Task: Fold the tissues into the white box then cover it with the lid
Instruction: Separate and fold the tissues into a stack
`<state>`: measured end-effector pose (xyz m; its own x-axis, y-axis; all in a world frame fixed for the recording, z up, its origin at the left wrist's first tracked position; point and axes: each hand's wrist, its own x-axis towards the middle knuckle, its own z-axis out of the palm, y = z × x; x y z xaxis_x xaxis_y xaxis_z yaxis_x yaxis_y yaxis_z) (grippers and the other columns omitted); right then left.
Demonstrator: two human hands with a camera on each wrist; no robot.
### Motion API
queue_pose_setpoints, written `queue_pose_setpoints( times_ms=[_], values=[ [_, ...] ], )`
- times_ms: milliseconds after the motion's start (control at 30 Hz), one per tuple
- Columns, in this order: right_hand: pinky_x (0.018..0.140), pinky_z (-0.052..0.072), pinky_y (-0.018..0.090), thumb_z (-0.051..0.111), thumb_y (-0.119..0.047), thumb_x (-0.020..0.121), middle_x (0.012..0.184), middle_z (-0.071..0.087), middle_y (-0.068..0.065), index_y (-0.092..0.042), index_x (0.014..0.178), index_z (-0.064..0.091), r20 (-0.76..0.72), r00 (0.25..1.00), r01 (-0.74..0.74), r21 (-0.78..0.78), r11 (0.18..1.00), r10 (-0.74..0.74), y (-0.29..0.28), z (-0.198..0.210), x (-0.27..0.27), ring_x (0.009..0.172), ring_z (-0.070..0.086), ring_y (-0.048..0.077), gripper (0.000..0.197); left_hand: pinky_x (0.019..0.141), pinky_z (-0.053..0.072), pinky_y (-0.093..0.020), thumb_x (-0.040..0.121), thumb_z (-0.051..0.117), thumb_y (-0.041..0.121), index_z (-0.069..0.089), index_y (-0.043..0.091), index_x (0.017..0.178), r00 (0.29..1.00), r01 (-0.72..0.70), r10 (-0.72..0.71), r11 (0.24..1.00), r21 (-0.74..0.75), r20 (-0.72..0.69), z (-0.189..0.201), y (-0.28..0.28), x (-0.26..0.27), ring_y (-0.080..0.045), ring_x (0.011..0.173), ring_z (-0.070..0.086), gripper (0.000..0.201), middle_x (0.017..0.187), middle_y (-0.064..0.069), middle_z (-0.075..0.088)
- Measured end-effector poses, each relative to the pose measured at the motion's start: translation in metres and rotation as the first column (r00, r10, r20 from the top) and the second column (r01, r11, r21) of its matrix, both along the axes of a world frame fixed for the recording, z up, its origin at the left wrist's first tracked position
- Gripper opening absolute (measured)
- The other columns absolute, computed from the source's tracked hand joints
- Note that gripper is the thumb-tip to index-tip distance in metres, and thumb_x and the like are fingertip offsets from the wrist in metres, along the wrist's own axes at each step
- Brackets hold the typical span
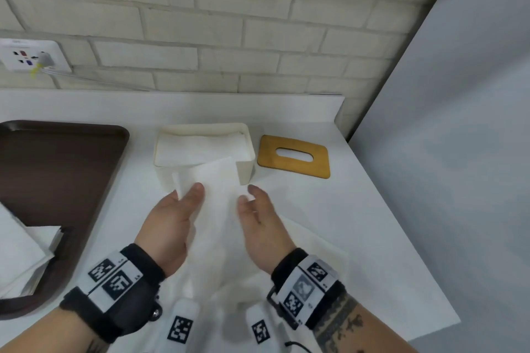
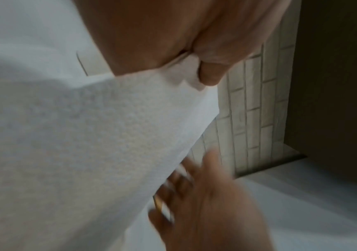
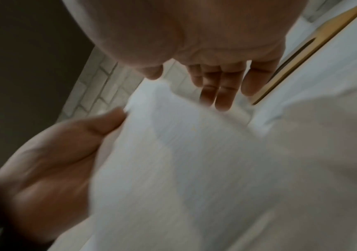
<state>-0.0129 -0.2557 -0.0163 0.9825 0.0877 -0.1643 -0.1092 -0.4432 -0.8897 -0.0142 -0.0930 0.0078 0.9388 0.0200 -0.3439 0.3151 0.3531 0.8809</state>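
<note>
The white box (image 1: 243, 172) stands open on the table with folded tissues (image 1: 200, 149) inside. Right of it lies the wooden lid (image 1: 294, 156) (image 3: 315, 51), flat, with an oval slot. A tissue (image 1: 216, 183) (image 2: 108, 135) (image 3: 194, 152) is held up in front of the box. My left hand (image 1: 177, 209) (image 2: 194, 68) pinches its left edge between thumb and fingers. At the tissue's right edge is my right hand (image 1: 255, 209) (image 3: 222, 84), fingers straight and thumb apart. The wrist views are blurred.
Another tissue (image 1: 315, 243) lies spread on the white table (image 1: 358, 180) under my wrists. A brown tray (image 1: 86, 135) at the left holds a stack of tissues (image 1: 23, 252). The table ends at the right, beside a grey wall. A wall socket (image 1: 31, 54) sits on the brick wall.
</note>
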Motion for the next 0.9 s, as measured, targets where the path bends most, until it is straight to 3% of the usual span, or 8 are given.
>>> queue_pose_setpoints(
  times_ms=[67, 133, 200, 267, 367, 633, 767, 900],
  values=[
    [0.105, 0.04, 0.031, 0.039, -0.046, 0.102, 0.124, 0.056, -0.009, -0.027, 0.13, 0.053, 0.011, 0.998, 0.066, -0.176, 0.982, -0.065, -0.036, -0.005, 0.013, 0.114, 0.053, 0.01, 0.037, 0.058, 0.062, -0.032, 0.104, 0.053, 0.027, 0.067, 0.003, 0.111, 0.997, -0.078, 0.078, 0.996, 0.031, 0.003, -0.001, 0.011, 0.004, -0.027, 0.076, 0.077, 0.029, 0.09, -0.014, 0.079],
    [0.102, 0.043, 0.039, 0.045, -0.04, 0.099, 0.123, 0.057, -0.003, -0.026, 0.122, 0.059, -0.039, 0.997, 0.036, -0.505, 0.863, -0.064, -0.069, -0.013, 0.028, 0.115, 0.055, 0.019, 0.03, 0.054, 0.059, -0.029, 0.104, 0.055, 0.028, 0.067, 0.004, 0.108, 0.989, -0.15, 0.149, 0.988, 0.048, 0.01, 0.0, 0.022, 0.007, -0.023, 0.067, 0.076, 0.026, 0.082, -0.009, 0.078],
    [0.101, 0.042, 0.039, 0.049, -0.041, 0.097, 0.129, 0.054, 0.0, -0.025, 0.127, 0.056, -0.187, 0.982, -0.122, -0.757, 0.643, -0.034, -0.089, -0.021, 0.036, 0.121, 0.051, 0.023, 0.035, 0.063, 0.06, -0.033, 0.104, 0.055, 0.027, 0.067, 0.007, 0.111, 0.979, -0.204, 0.204, 0.978, 0.046, 0.012, 0.0, 0.031, 0.009, -0.023, 0.072, 0.076, 0.024, 0.091, -0.01, 0.079],
    [0.099, 0.044, 0.038, 0.053, -0.043, 0.094, 0.129, 0.056, 0.001, -0.023, 0.127, 0.056, -0.276, 0.961, -0.228, -0.798, 0.558, -0.001, -0.098, -0.027, 0.039, 0.12, 0.051, 0.024, 0.039, 0.078, 0.058, -0.04, 0.104, 0.057, 0.029, 0.065, 0.007, 0.12, 0.969, -0.248, 0.248, 0.968, 0.04, 0.005, -0.003, 0.036, 0.008, -0.029, 0.087, 0.076, 0.028, 0.108, -0.015, 0.077],
    [0.098, 0.047, 0.036, 0.057, -0.039, 0.093, 0.123, 0.062, 0.001, -0.021, 0.119, 0.06, -0.263, 0.965, -0.224, -0.779, 0.586, 0.02, -0.099, -0.037, 0.041, 0.116, 0.056, 0.023, 0.032, 0.085, 0.055, -0.046, 0.103, 0.059, 0.032, 0.061, 0.005, 0.129, 0.952, -0.305, 0.306, 0.952, 0.038, -0.023, -0.007, 0.039, 0.004, -0.036, 0.099, 0.072, 0.037, 0.117, -0.019, 0.074],
    [0.079, 0.052, 0.029, 0.065, -0.032, 0.091, 0.097, 0.069, -0.001, -0.026, 0.092, 0.06, -0.092, 0.993, -0.02, -0.73, 0.684, -0.069, -0.116, -0.019, 0.046, 0.089, 0.063, 0.02, 0.008, 0.075, 0.054, -0.041, 0.106, 0.052, 0.03, 0.062, 0.005, 0.129, 0.944, -0.328, 0.328, 0.944, 0.026, -0.025, -0.003, 0.052, -0.003, -0.031, 0.095, 0.073, 0.035, 0.111, -0.014, 0.076],
    [0.076, 0.049, 0.026, 0.068, -0.03, 0.092, 0.084, 0.062, -0.011, -0.027, 0.093, 0.061, 0.074, 0.996, 0.076, -0.524, 0.848, -0.044, -0.104, 0.02, 0.047, 0.084, 0.062, 0.014, 0.008, 0.077, 0.054, -0.042, 0.106, 0.053, 0.029, 0.066, 0.013, 0.119, 0.941, -0.338, 0.338, 0.941, 0.01, -0.004, 0.002, 0.065, -0.002, -0.028, 0.099, 0.073, 0.025, 0.103, -0.006, 0.079],
    [0.067, 0.04, 0.015, 0.068, -0.029, 0.093, 0.084, 0.058, -0.016, -0.027, 0.093, 0.057, 0.076, 0.996, -0.014, -0.344, 0.939, 0.042, -0.069, 0.046, 0.048, 0.079, 0.056, 0.001, 0.011, 0.076, 0.054, -0.041, 0.106, 0.052, 0.03, 0.066, 0.011, 0.118, 0.945, -0.326, 0.326, 0.945, 0.002, 0.028, 0.007, 0.072, 0.002, -0.024, 0.09, 0.075, 0.025, 0.097, -0.004, 0.08]
  ],
)
